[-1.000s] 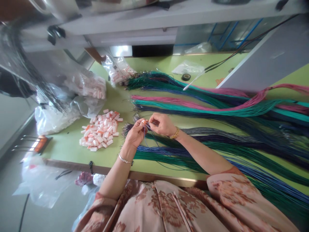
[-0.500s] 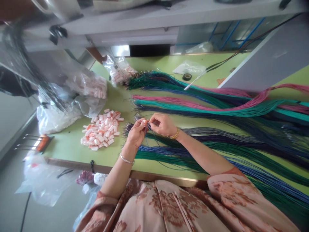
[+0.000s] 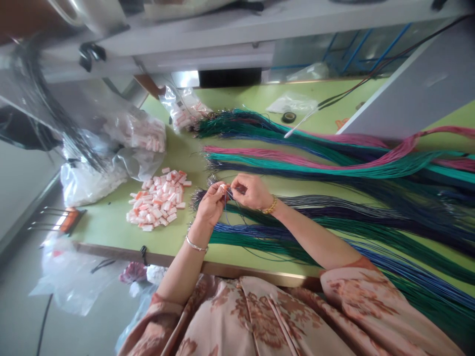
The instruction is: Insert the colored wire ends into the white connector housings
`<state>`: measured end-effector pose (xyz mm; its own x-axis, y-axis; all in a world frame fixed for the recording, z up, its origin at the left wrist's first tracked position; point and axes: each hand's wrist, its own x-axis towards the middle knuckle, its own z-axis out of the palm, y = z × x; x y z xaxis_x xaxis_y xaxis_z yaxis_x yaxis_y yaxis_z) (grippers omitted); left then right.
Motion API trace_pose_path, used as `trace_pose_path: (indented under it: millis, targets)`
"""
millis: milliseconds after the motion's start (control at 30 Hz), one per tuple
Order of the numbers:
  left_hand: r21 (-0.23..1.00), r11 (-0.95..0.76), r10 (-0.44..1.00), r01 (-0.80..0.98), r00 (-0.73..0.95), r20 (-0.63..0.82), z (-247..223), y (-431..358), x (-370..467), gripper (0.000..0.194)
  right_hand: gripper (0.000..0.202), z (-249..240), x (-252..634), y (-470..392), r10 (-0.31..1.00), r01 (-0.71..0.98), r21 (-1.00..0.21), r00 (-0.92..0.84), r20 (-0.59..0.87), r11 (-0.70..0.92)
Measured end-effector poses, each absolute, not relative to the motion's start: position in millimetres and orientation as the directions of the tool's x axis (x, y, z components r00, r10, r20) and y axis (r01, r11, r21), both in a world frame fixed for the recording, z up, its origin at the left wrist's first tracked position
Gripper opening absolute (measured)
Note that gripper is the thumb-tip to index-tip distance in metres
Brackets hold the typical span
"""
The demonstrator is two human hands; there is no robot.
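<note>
My left hand (image 3: 211,200) pinches a small white and orange connector (image 3: 223,188) with thin wires hanging from it. Close on its right, the fingers of my right hand (image 3: 250,191) are pinched together beside the connector; what they hold is too small to make out. Left of my hands lies a pile of white and orange connectors (image 3: 158,200). Bundles of dark and green wires (image 3: 334,225) run from under my hands to the right. Beyond my hands stretch pink wires (image 3: 282,155) and teal wires (image 3: 308,169).
Plastic bags of connectors (image 3: 143,133) stand at the back left of the green table (image 3: 111,222). A black tape roll (image 3: 288,117) lies at the back. A pronged orange holder (image 3: 69,221) sits at the left edge. A grey panel (image 3: 415,84) slants at the right.
The whole view has shifted slightly. My hands remain together over the wires, with the connector still in my left fingers.
</note>
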<state>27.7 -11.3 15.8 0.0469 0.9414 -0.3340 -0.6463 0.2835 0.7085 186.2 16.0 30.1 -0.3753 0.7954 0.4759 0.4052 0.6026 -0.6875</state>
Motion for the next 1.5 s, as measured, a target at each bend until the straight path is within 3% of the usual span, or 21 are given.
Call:
trace_pose_path:
  millis: [533, 967, 1300, 1500]
  targets:
    - [0.679, 0.346, 0.921, -0.648, 0.096, -0.378, 21, -12, 27, 0.011, 0.009, 31, 187, 14, 0.773, 0.381, -0.675, -0.376, 0.511, 0.632]
    - [0.659, 0.367, 0.906, -0.656, 0.092, -0.413, 23, -13, 24, 0.008, 0.018, 41, 198, 18, 0.906, 0.253, -0.891, -0.3, 0.297, 0.376]
    - [0.669, 0.376, 0.91, -0.642, 0.118, -0.398, 20, -14, 20, 0.013, 0.022, 46, 202, 20, 0.917, 0.162, -0.932, -0.295, 0.268, 0.324]
    - [0.655, 0.388, 0.904, -0.649, 0.132, -0.406, 19, -14, 18, 0.018, 0.018, 48, 202, 17, 0.904, 0.21, -0.899, -0.281, 0.321, 0.385]
